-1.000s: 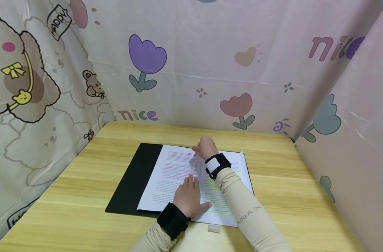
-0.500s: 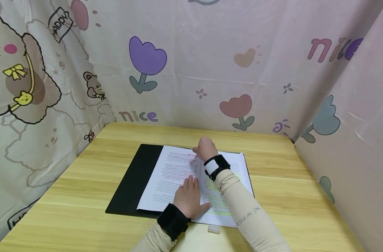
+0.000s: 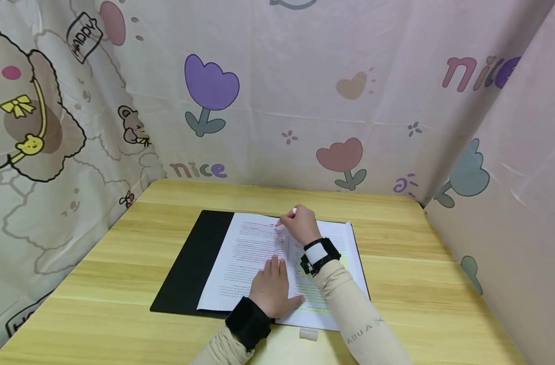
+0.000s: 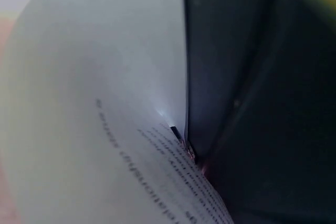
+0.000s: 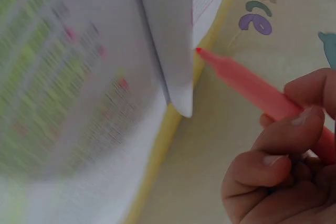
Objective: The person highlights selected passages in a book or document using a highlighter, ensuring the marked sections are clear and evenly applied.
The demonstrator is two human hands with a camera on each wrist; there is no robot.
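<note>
Marker (image 5: pixel 257 87) by the top of the left page (image 3: pixel 241 258), its tip slanting left out of my right hand (image 3: pixel 301 224).
I pinch it right-handed; whether the tip touches the page I cannot tell. My left hand (image 3: pixel 271 288), farther from it, rests low on the same page, fingers straight, thumb over the right page (image 3: pixel 316 296), grasping nothing.

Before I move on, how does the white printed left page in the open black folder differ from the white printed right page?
The white printed left page carries pink-red marks; the white printed right page shows mainly yellow highlighting. The black folder shows broadly beside the left page, only thinly beside the right page. Both hold printed text, and the bare left hand lies across both.
</note>
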